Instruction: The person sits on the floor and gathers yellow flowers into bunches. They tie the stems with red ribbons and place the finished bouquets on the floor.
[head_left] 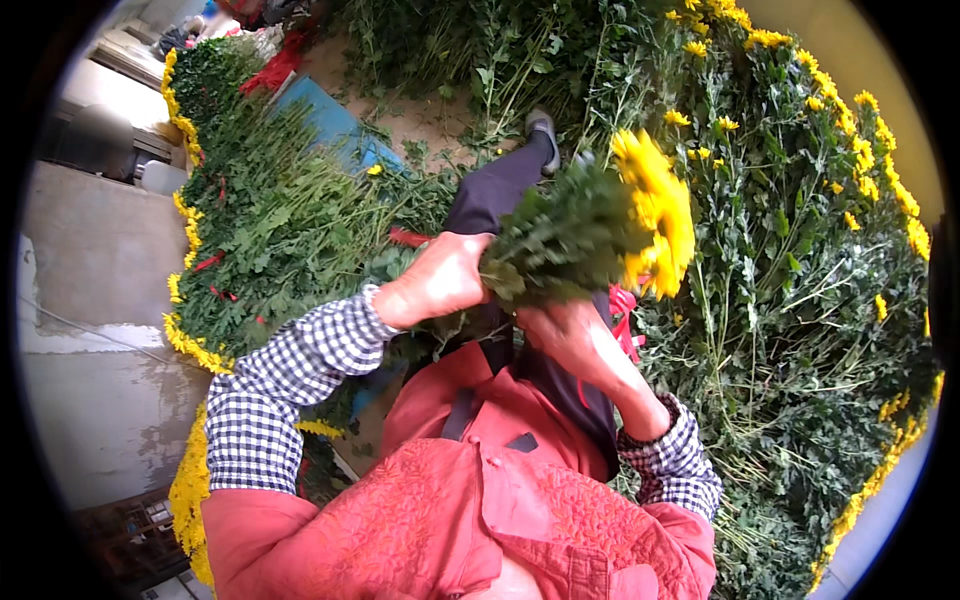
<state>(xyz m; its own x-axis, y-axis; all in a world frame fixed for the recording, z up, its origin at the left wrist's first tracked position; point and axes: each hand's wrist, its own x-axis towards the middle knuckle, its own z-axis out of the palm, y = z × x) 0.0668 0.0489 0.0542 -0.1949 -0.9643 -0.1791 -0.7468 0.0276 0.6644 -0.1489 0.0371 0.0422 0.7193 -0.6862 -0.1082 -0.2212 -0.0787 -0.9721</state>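
Across my lap lies a bunch of yellow chrysanthemums (575,228), its leafy stems toward the left and its blooms toward the right, slightly blurred. My left hand (445,275) is closed round the stem end. Under the leaves, my right hand (572,338) grips the bunch from the near side, its fingertips partly hidden by the foliage. Pinkish-red ribbon strips (624,318) hang beside my right wrist. Another red strip (408,237) shows just beyond my left hand.
Cut chrysanthemums are heaped on the right (765,270), with more piled on the left (290,190), yellow blooms facing outward. Further stems lie at the far side (500,50). A blue flat piece (330,122) and red strips (280,65) lie far left. My shoe (541,138) rests between the heaps.
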